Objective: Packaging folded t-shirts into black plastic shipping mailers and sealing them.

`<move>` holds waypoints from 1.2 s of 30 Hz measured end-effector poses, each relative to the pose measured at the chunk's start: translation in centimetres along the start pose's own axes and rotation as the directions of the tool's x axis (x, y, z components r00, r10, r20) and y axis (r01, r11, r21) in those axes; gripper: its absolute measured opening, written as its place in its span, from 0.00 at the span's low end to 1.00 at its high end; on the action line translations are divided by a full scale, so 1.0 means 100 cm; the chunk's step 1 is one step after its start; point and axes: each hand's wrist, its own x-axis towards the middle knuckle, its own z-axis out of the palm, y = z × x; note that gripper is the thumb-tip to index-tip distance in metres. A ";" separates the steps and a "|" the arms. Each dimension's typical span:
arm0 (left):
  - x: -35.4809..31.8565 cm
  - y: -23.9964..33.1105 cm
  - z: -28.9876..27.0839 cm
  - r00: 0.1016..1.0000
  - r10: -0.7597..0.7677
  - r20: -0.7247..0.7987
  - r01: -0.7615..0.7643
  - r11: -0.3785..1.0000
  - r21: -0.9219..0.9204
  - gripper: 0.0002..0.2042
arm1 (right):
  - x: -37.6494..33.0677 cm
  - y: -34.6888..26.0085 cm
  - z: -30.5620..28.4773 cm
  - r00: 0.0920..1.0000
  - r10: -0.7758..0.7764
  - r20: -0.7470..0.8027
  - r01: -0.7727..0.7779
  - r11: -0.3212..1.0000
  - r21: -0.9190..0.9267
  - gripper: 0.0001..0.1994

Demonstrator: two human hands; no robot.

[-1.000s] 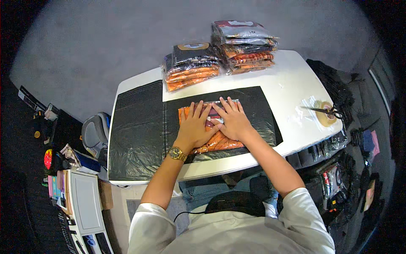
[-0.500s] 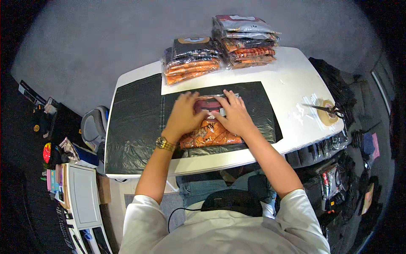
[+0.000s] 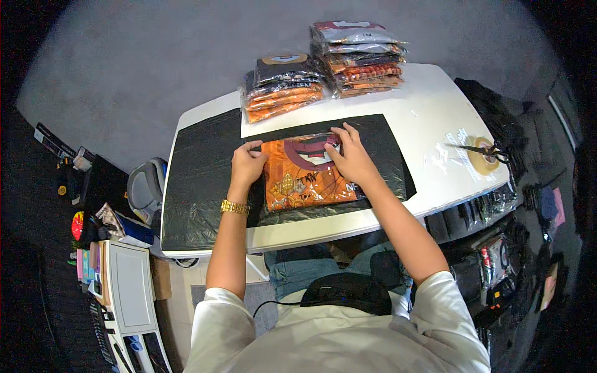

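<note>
Orange shirt (image 3: 305,177) w/ maroon collar; black mat (image 3: 205,180); white table (image 3: 435,118); gold watch (image 3: 234,207).

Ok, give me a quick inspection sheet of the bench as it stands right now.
Surface: white table, black sheet over its left and middle.
Job's things: folded orange shirt in clear bag, lying flat on the sheet.
Clutter: two stacks of bagged shirts at far edge; tape roll with scissors at right.
Hands: left hand at the bag's left edge; right hand pressing its top.
Cables: one near the lap.
Surroundings: grey floor, crowded shelves both sides.
</note>
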 end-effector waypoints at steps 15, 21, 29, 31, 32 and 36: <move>0.022 0.041 -0.014 0.972 0.201 0.119 -0.227 0.932 0.282 0.27 | 0.006 0.024 -0.002 0.996 -0.084 -0.019 0.085 0.995 0.050 0.25; 0.049 0.073 0.010 0.789 0.228 0.570 -0.384 0.908 0.167 0.34 | 0.009 0.018 -0.002 0.985 -0.171 -0.002 0.170 0.983 0.067 0.22; 0.063 0.101 0.001 0.464 -0.123 0.878 -0.253 0.931 0.264 0.33 | 0.011 0.027 0.000 0.979 -0.204 0.009 0.202 0.976 0.081 0.23; 0.053 0.087 -0.009 0.442 -0.021 0.897 -0.064 0.996 0.054 0.32 | 0.011 0.018 -0.002 0.988 -0.147 0.035 0.143 0.984 0.110 0.23; 0.046 0.078 -0.018 0.448 -0.026 0.894 -0.056 0.997 0.057 0.32 | 0.012 0.013 -0.002 0.995 -0.086 0.058 0.078 0.988 0.133 0.22; 0.016 0.094 -0.068 0.556 0.038 0.830 0.168 0.973 -0.158 0.31 | 0.012 0.025 -0.008 0.998 -0.037 0.052 0.025 0.976 0.216 0.23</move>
